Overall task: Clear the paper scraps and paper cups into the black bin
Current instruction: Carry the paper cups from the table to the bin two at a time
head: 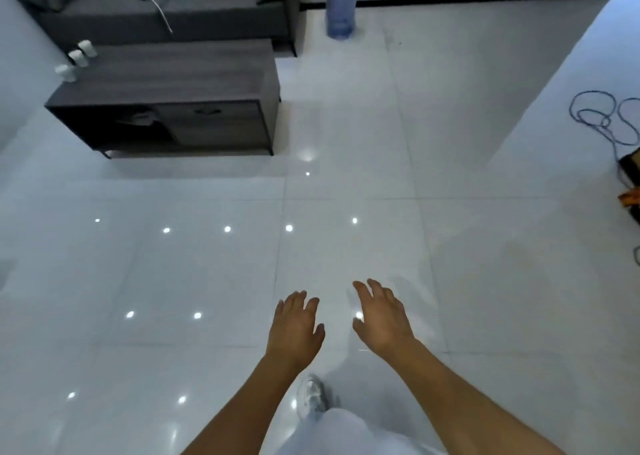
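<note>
Three white paper cups (78, 58) stand along the left edge of a dark wooden coffee table (180, 77) at the upper left. My left hand (296, 330) and my right hand (381, 316) hover side by side over the white tiled floor, low in the middle of the view. Both have relaxed, spread fingers and hold nothing. They are far from the cups. No black bin and no paper scraps are in sight.
A grey sofa (156, 7) stands behind the table. A blue water jug (341, 7) sits on the floor at the top centre. Coiled cables (602, 118) and a dark orange-marked object (632, 191) lie at the right edge. My white shoe (313, 395) shows below my hands.
</note>
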Tool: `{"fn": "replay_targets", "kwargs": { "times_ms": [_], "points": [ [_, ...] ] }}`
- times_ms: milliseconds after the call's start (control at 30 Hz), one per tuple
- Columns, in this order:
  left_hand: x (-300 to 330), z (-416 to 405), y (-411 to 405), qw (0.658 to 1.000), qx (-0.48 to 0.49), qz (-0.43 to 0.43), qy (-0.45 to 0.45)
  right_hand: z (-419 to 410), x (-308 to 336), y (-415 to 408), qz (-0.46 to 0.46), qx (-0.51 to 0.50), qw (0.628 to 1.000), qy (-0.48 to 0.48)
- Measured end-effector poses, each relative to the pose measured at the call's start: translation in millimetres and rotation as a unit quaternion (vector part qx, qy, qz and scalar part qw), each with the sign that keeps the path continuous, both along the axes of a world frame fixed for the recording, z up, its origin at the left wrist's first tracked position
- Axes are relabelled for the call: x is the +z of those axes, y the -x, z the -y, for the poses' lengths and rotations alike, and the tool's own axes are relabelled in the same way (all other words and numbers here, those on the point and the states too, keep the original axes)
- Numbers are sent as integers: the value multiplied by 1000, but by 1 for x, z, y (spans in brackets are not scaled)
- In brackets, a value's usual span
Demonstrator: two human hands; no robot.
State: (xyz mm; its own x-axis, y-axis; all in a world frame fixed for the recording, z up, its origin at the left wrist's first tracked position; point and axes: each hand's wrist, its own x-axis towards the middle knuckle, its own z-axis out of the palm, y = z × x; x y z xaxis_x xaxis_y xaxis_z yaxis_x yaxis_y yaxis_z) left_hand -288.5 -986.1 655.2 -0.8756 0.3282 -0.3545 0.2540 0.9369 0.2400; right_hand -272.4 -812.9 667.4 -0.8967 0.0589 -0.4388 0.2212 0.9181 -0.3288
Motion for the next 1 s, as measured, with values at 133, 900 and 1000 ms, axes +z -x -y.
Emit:
{"fn": "replay_targets", "kwargs": {
  "times_ms": [133, 900, 1000],
  "points": [
    [11, 74, 44, 998, 70, 7, -4, 67, 7, 62, 9, 57, 998, 13],
    [35, 206, 421, 951, 306, -10, -50, 193, 28, 513, -13, 275, 961, -2],
    [35, 228, 457, 945, 325, 1, -45, 219, 29, 559, -5, 295, 955, -5]
  ]
}}
